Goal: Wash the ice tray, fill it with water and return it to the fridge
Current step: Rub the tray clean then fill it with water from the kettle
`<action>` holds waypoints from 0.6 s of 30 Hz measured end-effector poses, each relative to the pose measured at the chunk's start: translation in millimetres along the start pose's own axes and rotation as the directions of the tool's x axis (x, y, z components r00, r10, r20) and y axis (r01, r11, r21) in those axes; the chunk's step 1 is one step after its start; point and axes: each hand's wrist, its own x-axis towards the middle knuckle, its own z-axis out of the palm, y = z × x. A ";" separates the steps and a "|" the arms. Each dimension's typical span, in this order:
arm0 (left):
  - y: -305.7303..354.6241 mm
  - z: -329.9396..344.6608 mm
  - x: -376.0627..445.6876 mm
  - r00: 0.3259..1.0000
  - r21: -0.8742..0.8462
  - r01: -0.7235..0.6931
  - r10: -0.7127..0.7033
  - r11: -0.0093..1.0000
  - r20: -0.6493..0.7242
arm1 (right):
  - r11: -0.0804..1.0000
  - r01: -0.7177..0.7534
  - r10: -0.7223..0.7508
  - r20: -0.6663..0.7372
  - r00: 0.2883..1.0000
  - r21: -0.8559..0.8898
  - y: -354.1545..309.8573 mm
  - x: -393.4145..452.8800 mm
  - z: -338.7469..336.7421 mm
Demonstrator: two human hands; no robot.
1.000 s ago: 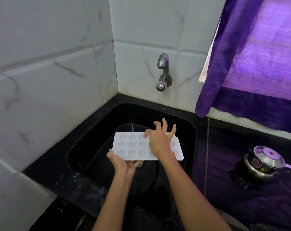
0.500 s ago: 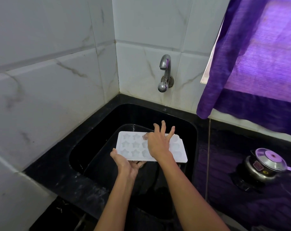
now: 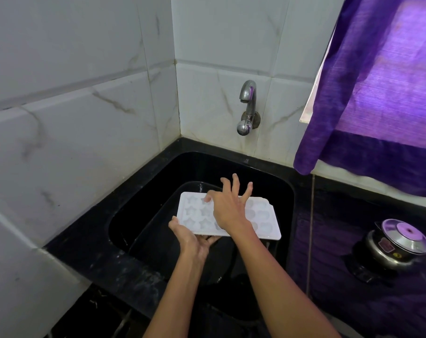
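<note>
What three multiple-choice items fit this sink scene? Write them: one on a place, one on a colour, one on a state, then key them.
1. Where is the ice tray?
A. On the counter
B. Held over the sink
C. Under the curtain

2. What colour is the curtain?
A. Purple
B. Green
C. Yellow

3. What is the tap doing?
A. Running hard
B. Hidden by a towel
C. Showing no stream

Key: 1 B, the left hand holds the tray's near edge from below while the right hand rests fingers on its moulds above the black basin. 2 A, the cloth at the window is purple. 3 C, no water shows beneath the spout.
</note>
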 end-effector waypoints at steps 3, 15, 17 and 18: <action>-0.7 0.9 -1.4 1.000 0.006 -0.003 0.003 1.000 0.009 | 0.999 0.013 -0.012 0.035 0.999 -0.032 -1.6 -1.1 1.6; -3.7 4.8 -6.3 1.000 0.030 -0.019 0.019 0.999 0.014 | 0.999 0.016 -0.015 0.046 0.999 -0.042 -0.6 -1.7 -0.4; -3.3 4.2 -6.0 1.000 0.033 -0.028 0.028 0.999 0.006 | 0.999 0.022 -0.020 0.044 0.999 -0.042 -0.1 -2.6 0.6; -3.2 3.9 -6.2 1.000 0.033 -0.029 0.029 0.999 0.003 | 0.999 0.021 -0.019 0.041 0.999 -0.042 0.2 -2.6 0.8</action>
